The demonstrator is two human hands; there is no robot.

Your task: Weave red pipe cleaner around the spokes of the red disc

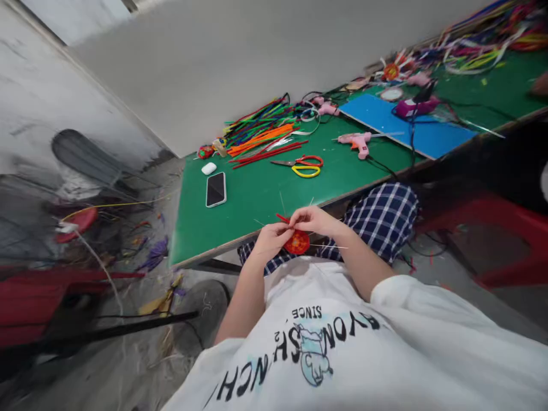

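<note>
Green table (257,200), red disc (297,242) (half hidden), both hands

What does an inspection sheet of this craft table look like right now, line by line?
Surface: green table, mostly bare near the front edge.
Job's things: red woven disc with thin white spokes, held above the lap.
Clutter: phone, white earbud case, scissors, yellow loop, pile of coloured sticks, blue board.
Hands: left hand and right hand both pinch the disc.
Cables: pink glue gun with a black cord trailing over the table edge.
Surroundings: littered floor, red stool, grey wall.
</note>
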